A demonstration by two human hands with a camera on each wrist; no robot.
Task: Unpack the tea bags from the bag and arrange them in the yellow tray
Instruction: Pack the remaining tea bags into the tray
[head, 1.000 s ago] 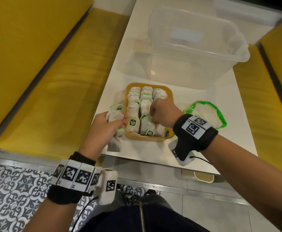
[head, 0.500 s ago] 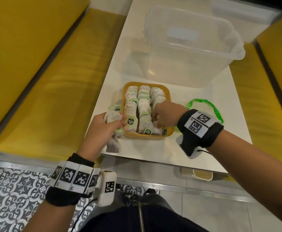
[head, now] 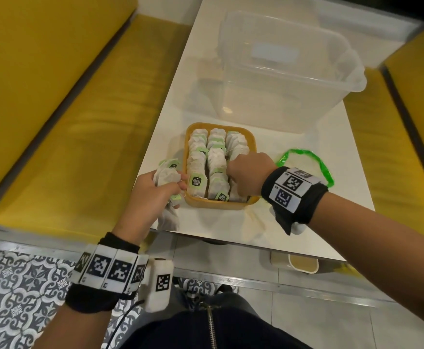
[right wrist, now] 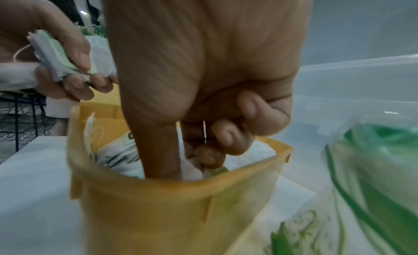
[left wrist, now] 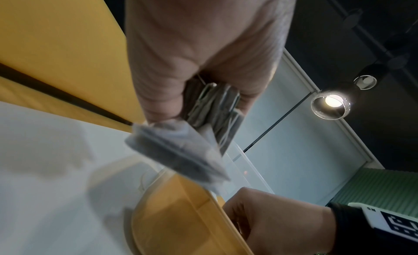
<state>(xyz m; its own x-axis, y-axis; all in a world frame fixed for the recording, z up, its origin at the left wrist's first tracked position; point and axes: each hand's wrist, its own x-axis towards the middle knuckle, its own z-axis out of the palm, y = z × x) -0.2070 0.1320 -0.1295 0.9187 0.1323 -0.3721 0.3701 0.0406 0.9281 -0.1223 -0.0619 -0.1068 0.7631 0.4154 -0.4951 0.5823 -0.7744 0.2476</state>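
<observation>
Fingers of right hand [head: 248,176] dig into yellow tray [head: 252,142]; left hand [head: 153,195] grips tea bags [head: 167,176].

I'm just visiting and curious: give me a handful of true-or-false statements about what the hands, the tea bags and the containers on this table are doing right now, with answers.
1. The left hand holds a bunch of tea bags beside the yellow tray. True.
2. The right hand rests on the green-rimmed plastic bag. False: its fingers reach down into the tray among the tea bags.
3. The tray holds three rows of tea bags. True.
4. The clear plastic bin sits nearer the person than the tray. False: it stands beyond the tray.
5. The plastic bag lies left of the tray. False: it lies to its right.
</observation>
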